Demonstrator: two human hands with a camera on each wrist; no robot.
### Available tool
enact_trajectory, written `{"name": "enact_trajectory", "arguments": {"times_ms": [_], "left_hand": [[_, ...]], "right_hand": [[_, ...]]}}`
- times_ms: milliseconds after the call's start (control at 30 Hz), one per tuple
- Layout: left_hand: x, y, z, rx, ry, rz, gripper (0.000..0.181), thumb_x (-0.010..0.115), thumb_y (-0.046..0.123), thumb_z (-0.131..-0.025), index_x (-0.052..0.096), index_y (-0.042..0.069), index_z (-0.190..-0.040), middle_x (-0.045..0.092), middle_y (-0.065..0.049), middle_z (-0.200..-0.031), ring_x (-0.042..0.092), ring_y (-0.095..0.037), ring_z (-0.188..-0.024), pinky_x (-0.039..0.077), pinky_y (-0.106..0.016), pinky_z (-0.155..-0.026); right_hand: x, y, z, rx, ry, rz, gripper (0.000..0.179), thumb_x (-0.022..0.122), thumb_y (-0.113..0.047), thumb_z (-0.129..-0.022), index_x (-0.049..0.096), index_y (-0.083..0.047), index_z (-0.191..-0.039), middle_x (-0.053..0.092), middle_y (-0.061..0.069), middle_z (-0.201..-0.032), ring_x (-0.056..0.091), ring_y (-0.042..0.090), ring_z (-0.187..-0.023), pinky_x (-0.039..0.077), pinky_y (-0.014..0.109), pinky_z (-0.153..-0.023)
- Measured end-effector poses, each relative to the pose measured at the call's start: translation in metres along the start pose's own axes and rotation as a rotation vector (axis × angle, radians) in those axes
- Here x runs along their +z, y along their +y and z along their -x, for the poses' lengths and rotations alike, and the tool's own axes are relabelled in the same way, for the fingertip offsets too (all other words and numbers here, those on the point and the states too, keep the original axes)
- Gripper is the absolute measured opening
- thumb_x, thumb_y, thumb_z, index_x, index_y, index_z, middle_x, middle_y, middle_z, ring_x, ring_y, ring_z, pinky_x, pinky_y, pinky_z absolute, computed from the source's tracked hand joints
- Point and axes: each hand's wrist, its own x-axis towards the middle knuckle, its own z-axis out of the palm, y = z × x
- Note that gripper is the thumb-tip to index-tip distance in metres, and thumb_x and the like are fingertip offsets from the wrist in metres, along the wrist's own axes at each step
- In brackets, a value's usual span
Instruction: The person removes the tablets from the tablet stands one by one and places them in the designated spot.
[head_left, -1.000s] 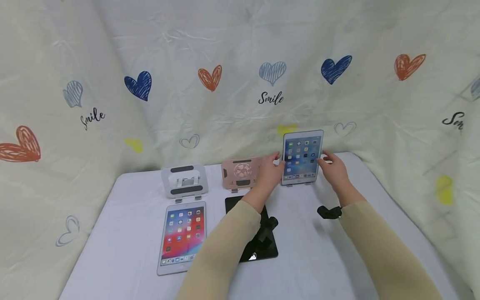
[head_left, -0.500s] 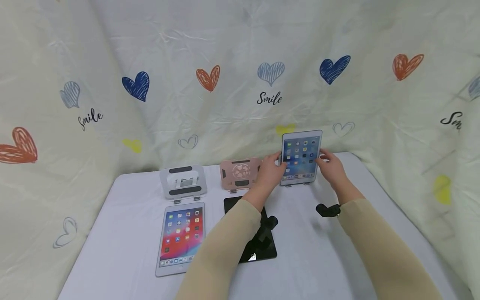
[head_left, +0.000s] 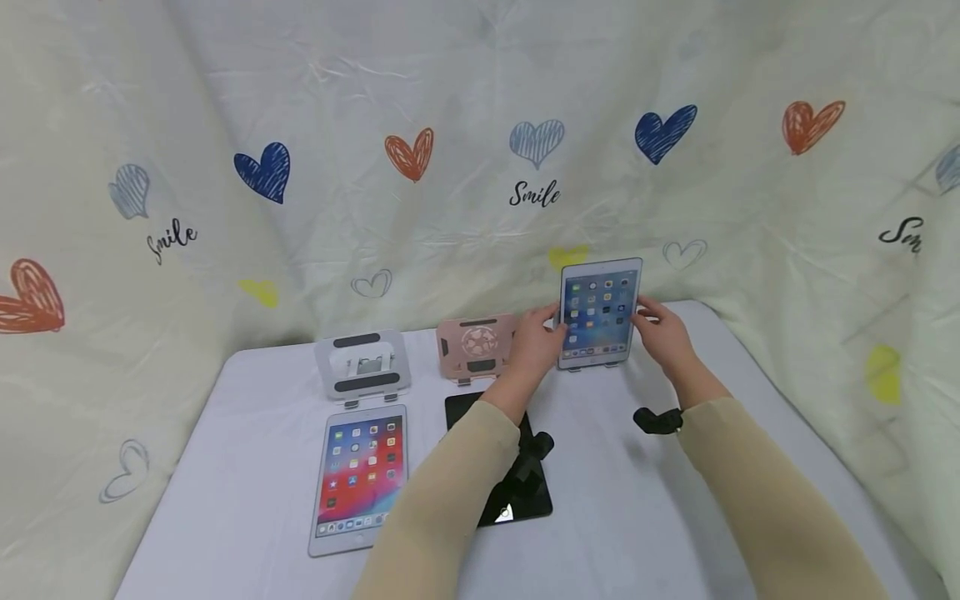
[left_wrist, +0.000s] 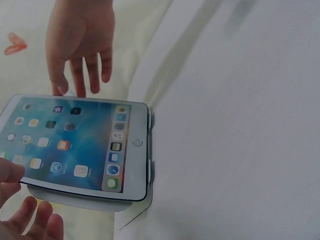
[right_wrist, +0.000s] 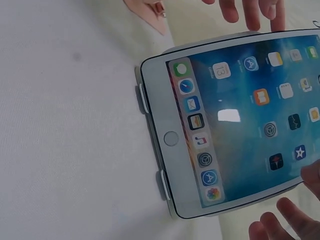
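A white tablet (head_left: 597,312) with a lit blue home screen leans upright on a light-coloured stand (left_wrist: 80,200), its bottom edge against two small hooks. My left hand (head_left: 534,343) is at the tablet's left edge, thumb tip at the front rim and fingers spread loosely beside it. On the opposite side my right hand (head_left: 665,337) has its thumb tip right at the tablet's right edge (right_wrist: 315,175), with the other fingers (right_wrist: 275,220) loose and apart from the rim. Most of the stand is hidden behind the tablet.
Left of it stand a pink stand (head_left: 472,337) and a pale grey stand (head_left: 362,364). A tablet with a red and blue screen (head_left: 358,475) lies before the grey one. A black tablet (head_left: 536,492) lies partly under my left arm. A printed curtain (head_left: 450,225) hangs behind.
My left thumb has drawn back slightly from the screen to the tablet's edge. The tablet stays on its stand; the whole head view has shifted a little.
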Motion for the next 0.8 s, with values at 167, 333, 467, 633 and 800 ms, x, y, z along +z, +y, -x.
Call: {"name": "enact_trajectory", "arguments": {"times_ms": [167,333,467,633,800], "left_hand": [[0.001,-0.004,0.002,0.038,0.044,0.01,0.041,0.063,0.024,-0.098,0.059,0.028,-0.139,0.058,0.002,-0.129,0.059,-0.009,-0.096,0.052,-0.025,-0.07],[0.004,-0.009,0.003,0.094,0.088,-0.004,0.037,0.063,0.022,-0.099,0.062,0.03,-0.135,0.064,0.01,-0.122,0.059,-0.006,-0.095,0.052,-0.023,-0.078],[0.006,-0.011,0.005,0.1,0.114,0.006,0.035,0.063,0.023,-0.099,0.064,0.031,-0.133,0.067,0.012,-0.12,0.06,-0.006,-0.097,0.053,-0.024,-0.079],[0.01,-0.011,0.005,0.065,0.146,0.013,0.032,0.063,0.027,-0.099,0.066,0.035,-0.13,0.069,0.016,-0.116,0.062,-0.005,-0.098,0.055,-0.025,-0.079],[0.016,-0.011,0.004,0.053,0.193,0.019,0.029,0.064,0.03,-0.098,0.068,0.036,-0.126,0.07,0.017,-0.113,0.065,-0.002,-0.097,0.055,-0.024,-0.077]], "right_hand": [[0.0,0.005,0.001,-0.023,0.031,-0.016,0.052,0.043,-0.03,-0.106,0.034,-0.015,-0.155,0.042,0.023,-0.148,0.044,0.04,-0.129,0.044,0.051,-0.098],[0.001,0.012,0.003,-0.043,0.084,-0.029,0.048,0.041,-0.028,-0.107,0.039,-0.016,-0.153,0.047,0.018,-0.145,0.05,0.031,-0.124,0.047,0.038,-0.092],[0.004,0.016,0.004,-0.032,0.134,-0.053,0.046,0.043,-0.029,-0.107,0.044,-0.016,-0.151,0.051,0.016,-0.141,0.052,0.025,-0.117,0.05,0.027,-0.087],[0.007,0.018,0.002,0.013,0.16,-0.12,0.045,0.044,-0.031,-0.106,0.046,-0.018,-0.149,0.054,0.012,-0.139,0.054,0.023,-0.115,0.051,0.022,-0.087],[0.009,0.017,0.002,0.031,0.184,-0.187,0.044,0.046,-0.031,-0.106,0.048,-0.017,-0.147,0.056,0.013,-0.139,0.057,0.027,-0.117,0.051,0.016,-0.079]]}}
